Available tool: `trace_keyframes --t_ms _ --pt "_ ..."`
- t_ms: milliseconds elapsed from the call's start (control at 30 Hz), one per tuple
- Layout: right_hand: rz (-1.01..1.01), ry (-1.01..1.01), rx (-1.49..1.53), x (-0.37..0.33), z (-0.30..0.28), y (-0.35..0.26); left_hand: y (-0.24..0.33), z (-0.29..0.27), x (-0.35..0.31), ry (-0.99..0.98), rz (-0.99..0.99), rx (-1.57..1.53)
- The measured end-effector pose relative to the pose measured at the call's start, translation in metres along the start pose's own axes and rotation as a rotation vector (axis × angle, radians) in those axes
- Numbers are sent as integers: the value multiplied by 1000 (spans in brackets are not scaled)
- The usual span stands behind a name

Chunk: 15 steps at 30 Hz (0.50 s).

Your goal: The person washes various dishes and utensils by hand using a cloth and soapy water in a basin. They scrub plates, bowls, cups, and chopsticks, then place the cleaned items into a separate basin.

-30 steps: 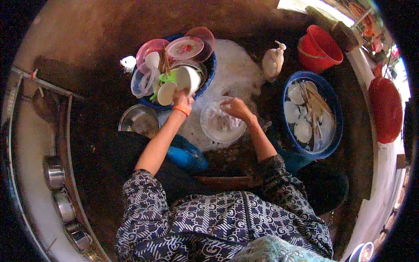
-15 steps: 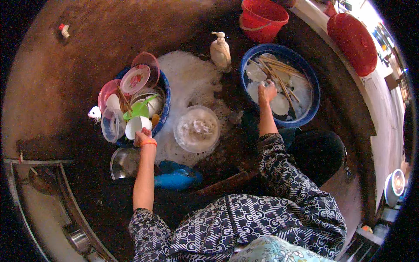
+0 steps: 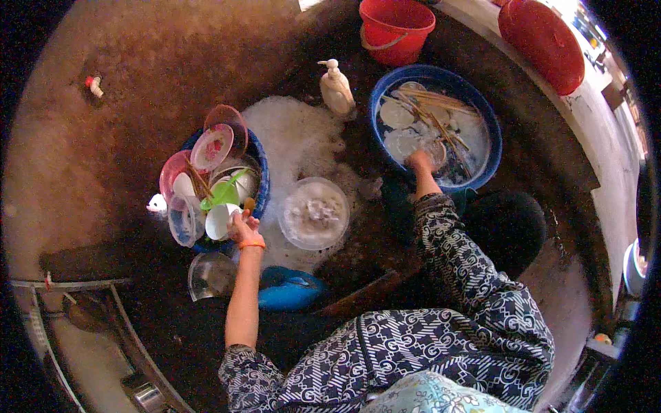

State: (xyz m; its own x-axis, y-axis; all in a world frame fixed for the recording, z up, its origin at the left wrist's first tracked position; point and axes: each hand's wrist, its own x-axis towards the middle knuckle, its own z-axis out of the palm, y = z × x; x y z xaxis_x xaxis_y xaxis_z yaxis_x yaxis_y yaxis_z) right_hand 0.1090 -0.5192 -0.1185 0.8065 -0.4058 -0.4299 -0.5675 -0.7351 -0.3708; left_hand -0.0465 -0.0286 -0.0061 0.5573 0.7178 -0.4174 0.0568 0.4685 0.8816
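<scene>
My left hand (image 3: pixel 246 228), with an orange band at the wrist, is beside a white bowl (image 3: pixel 221 221) in the heaped blue tub (image 3: pixel 264 172). Its fingers are apart, a little off the bowl's edge. Around that bowl sit a green ladle-like scoop (image 3: pixel 224 194), a flowered plate (image 3: pixel 212 147), pink and clear plastic bowls and some chopsticks. My right hand (image 3: pixel 421 164) dips into the water of the other blue basin (image 3: pixel 497 138), against a dish near its close rim; the fingertips are hidden. Chopsticks (image 3: pixel 441 124) and pale dishes lie in that water.
A clear bowl of suds (image 3: pixel 315 214) stands between the basins on foamy ground. A pump bottle (image 3: pixel 337 89) and a red bucket (image 3: pixel 396 34) are farther off. Near my left forearm are a metal bowl (image 3: pixel 211 277) and a blue item (image 3: pixel 292 289). A red lid-like disc (image 3: pixel 544 45) leans at far right.
My left hand has come off the white bowl's rim, its fingers loosening. My right hand has drawn nearer to the basin's close rim. The whole view has shifted slightly.
</scene>
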Motion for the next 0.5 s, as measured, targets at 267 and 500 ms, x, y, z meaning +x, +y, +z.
trace_keyframes --t_ms 267,500 --pt "117 134 34 -26 26 37 -6 -41 -14 24 -68 5" --pt "-236 98 255 22 67 48 -17 -25 -19 -116 -87 75"
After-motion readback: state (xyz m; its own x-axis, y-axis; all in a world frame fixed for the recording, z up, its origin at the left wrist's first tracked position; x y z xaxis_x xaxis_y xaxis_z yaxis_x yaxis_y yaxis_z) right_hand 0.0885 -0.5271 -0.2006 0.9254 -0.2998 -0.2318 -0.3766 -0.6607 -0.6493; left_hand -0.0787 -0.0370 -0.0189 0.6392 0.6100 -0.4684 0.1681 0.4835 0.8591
